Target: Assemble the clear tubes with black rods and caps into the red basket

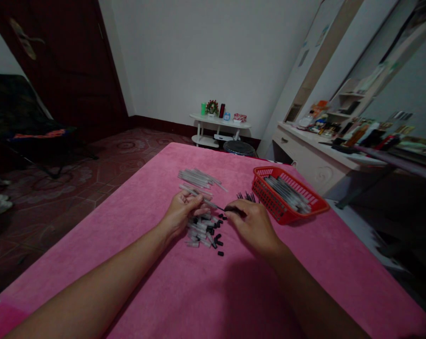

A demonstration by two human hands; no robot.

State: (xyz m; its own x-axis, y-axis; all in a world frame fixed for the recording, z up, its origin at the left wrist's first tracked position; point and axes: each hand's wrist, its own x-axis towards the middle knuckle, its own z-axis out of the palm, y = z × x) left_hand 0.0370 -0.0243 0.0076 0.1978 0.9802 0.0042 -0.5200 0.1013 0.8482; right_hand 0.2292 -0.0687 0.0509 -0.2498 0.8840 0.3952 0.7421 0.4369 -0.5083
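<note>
Slender clear tube point(210, 203): I find it raised over the middle of the pink cloth point(177, 296), slanting down from left to right between the two hands as viewed from my head camera. The left hand point(183, 211) pinches it between thumb and fingers; whether it holds more than one tube, I cannot tell. The right hand point(251, 220) has thumb and fingers drawn together on the dark tip point(221, 208) at the tube's right end; I cannot tell whether that tip is a separate part. Beyond the left hand I note a loose bundle of clear tubes point(196, 178). Nearer to me, beside the left hand, clear caps point(199, 230) lie heaped, with short black pieces point(220, 253) scattered along their right side. Just past the right hand lie thin black pieces point(247, 196), near a red basket point(271, 201) containing further tubes point(286, 191).
</note>
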